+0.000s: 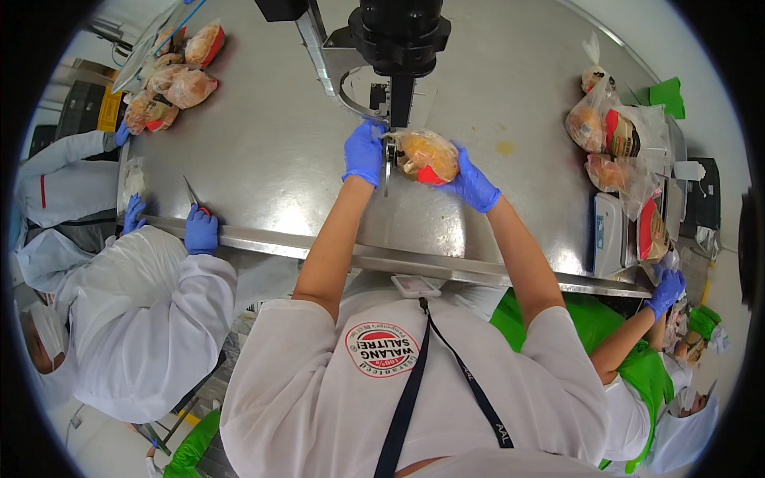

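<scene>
My gloved left hand is closed at the gathered neck of a clear bag, against the slot of a black-and-metal machine; its fingertips are partly hidden. My gloved right hand grips the body of that bag, which holds golden-brown food with a red label, just right of the machine's narrow metal blade.
Bagged food lies at the left; more bags sit at the right by a scale and green object. A co-worker at my left has scissors; another works at my right. The steel table's lip crosses before me.
</scene>
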